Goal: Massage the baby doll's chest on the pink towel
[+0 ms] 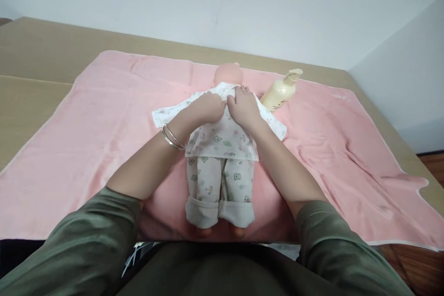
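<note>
A baby doll [228, 74] lies on its back, its head at the far end and its feet close to me. It wears a white printed shirt [222, 141] and matching trousers [208, 178] with turned-up cuffs. My left hand [212, 107], a double bracelet at its wrist, is closed on the shirt near the neckline; its fingertips are hidden. Beside it, my right hand [245, 106] grips the shirt at the upper chest, thumb toward my left hand and fingers over the cloth. The shirt's sleeves spread out to both sides.
A pink blanket [114, 120] covers much of the wooden table [34, 55], with wrinkles at the right. Beyond my right hand, a cream pump bottle [278, 94] leans by the doll's shoulder. A white wall [166, 0] stands behind the table.
</note>
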Demonstrator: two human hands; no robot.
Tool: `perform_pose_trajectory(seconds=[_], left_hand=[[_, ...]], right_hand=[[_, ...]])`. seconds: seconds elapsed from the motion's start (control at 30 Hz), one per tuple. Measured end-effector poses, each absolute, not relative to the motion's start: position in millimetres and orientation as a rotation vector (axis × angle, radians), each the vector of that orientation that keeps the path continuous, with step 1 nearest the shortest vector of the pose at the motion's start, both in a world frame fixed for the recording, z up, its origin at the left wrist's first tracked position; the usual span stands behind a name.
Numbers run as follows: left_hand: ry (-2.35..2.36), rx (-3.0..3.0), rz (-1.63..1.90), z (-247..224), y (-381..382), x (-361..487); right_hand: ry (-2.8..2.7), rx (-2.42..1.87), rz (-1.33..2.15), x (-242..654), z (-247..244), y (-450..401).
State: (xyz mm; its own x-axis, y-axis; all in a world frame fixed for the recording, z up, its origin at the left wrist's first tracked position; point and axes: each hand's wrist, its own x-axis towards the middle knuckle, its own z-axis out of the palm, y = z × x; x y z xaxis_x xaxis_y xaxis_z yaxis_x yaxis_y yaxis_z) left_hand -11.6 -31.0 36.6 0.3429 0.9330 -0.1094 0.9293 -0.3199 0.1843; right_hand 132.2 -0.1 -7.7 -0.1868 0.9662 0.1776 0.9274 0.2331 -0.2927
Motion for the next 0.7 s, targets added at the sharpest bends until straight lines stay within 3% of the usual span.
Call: perform_pose_trajectory(seconds=[0.13,0.33,0.7], left_hand=[[1.655,2.453,0.144,14,-7,-18],[1.766,2.150,0.638,-14,14,-20],[1.887,2.282,0.753,-20,-1,-3]], right_hand=[[-2.250,-1.735,0.042,119,-6,-20],[-2.402,-1.729,-0.103,105,-4,-56],[-2.269,-1.774,0.203,126,5,-12]])
